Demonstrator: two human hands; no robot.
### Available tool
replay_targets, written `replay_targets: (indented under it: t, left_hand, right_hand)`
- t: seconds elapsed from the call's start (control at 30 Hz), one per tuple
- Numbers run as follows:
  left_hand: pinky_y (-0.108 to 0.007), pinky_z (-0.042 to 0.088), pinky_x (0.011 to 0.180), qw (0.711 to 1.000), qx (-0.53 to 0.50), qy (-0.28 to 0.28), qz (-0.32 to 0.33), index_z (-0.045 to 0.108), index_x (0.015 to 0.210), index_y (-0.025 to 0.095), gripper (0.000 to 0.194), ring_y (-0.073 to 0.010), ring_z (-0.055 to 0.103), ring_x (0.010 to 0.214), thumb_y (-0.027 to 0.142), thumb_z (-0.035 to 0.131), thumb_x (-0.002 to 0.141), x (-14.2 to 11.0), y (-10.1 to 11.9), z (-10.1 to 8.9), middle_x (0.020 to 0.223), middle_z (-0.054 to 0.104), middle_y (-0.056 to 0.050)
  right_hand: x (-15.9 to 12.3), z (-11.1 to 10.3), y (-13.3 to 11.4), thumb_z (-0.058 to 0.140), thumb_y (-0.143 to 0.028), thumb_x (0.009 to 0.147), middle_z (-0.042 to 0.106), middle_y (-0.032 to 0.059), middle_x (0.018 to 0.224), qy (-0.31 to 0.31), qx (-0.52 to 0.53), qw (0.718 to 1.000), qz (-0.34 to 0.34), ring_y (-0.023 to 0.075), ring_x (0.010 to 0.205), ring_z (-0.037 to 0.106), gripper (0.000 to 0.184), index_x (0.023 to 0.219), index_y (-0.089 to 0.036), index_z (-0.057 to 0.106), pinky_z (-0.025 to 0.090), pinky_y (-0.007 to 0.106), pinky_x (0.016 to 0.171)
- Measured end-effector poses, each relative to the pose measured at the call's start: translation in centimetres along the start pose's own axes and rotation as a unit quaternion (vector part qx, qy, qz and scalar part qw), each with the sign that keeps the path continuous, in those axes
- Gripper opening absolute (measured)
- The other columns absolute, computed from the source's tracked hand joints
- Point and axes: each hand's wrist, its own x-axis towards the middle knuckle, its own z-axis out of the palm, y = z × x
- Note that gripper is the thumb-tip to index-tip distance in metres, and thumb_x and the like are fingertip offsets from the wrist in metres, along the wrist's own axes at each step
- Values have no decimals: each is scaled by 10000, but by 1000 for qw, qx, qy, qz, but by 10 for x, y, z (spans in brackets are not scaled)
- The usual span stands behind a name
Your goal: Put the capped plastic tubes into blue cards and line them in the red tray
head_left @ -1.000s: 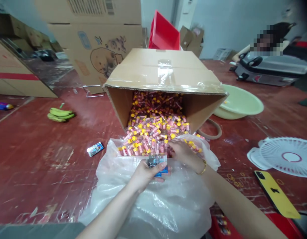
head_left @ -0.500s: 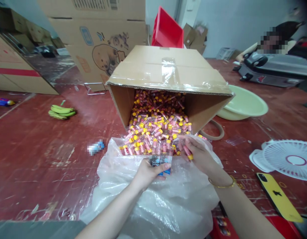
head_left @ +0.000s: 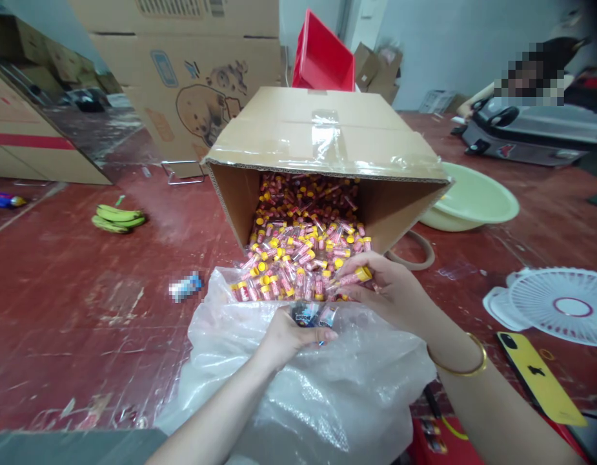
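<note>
The left hand (head_left: pixel 291 337) grips small glossy packets (head_left: pixel 310 315), their print too small to read. Ahead of it, uncountable clear tubes with yellow caps (head_left: pixel 298 258) spill out; the right hand (head_left: pixel 383 290) pinches one.

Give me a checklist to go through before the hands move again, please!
1. Left hand is holding the small packets: ok.
2. Right hand is holding a yellow-capped tube: ok.
3. Cardboard box has its open side facing the hands: ok.
4. Plastic sheet is smooth: not ok, it's wrinkly.
5. Every tube inside the box has its cap on: cannot tell, it's dark at the back.
</note>
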Motion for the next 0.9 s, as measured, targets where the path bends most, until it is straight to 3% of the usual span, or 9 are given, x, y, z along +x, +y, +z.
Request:
replay_targets:
  t: [0.1,0.17,0.33,0.47,0.57,0.67,0.77,0.83,0.9]
  left_hand:
    - [-286,505,566,999,-3,12,-30,663,665,154,355,-166,603,573,444,843,564,-2,1,1,599,637,-19]
    - [-281,514,577,999,0,8,-41,684,713,148,365,-178,632,628,489,791,634,-3,2,1,654,676,-51]
    - [-234,478,533,1000,-14,-12,-4,699,732,148,316,-125,558,548,344,866,549,-2,2,0,589,622,5]
    - [-209,443,493,1000,-23,-11,3,675,659,139,296,-97,500,501,297,880,516,1,2,1,540,580,29]
    - [-201,437,483,999,-32,-12,5,682,682,136,304,-91,495,493,295,883,517,1,2,2,527,573,37]
    - [-207,467,512,999,-38,-15,10,677,654,125,305,-97,533,507,317,882,536,-1,3,4,544,607,15]
    - [-260,537,580,996,-87,-21,-30,717,791,120,376,-156,637,624,391,863,575,-4,5,6,704,704,-52]
    - [-296,567,606,988,-140,-20,-66,718,912,132,457,-184,669,688,413,860,581,-5,8,10,797,728,-76]
    - [-295,576,614,979,-184,-11,-86,712,936,133,486,-183,677,691,412,870,570,-6,12,15,813,732,-80]
  right_hand:
    - [2,-3,-3,550,-253,905,656,48,1101,-68,-101,991,-52,210,1028,610,222,1120,-273,603,498,366,859]
    - [1,-2,-3,558,-252,898,632,60,1151,-56,-70,995,-44,215,1060,599,287,1183,-274,534,516,353,815]
    - [-3,5,1,704,-329,799,612,-13,807,34,69,997,-6,139,678,617,284,937,-246,470,488,260,549]
    - [-3,-1,-2,680,-331,825,598,-10,784,16,-52,998,-33,111,608,535,191,892,-232,531,407,257,522]
    - [-3,-1,-4,679,-338,825,545,-32,680,-16,-78,996,-26,105,554,473,183,897,-234,546,376,258,512]
    - [-2,6,2,687,-354,812,513,-39,671,-48,3,998,31,103,558,465,219,904,-232,529,380,247,508]
    - [-7,18,13,669,-381,825,535,-24,730,-54,145,984,87,111,625,519,238,879,-227,495,441,252,570]
    - [-17,28,18,649,-396,838,580,15,854,-62,199,973,94,140,756,576,235,890,-226,494,491,284,670]
    - [-31,39,20,728,-381,764,564,62,1081,-79,203,972,90,194,959,582,380,1024,-246,485,516,329,781]
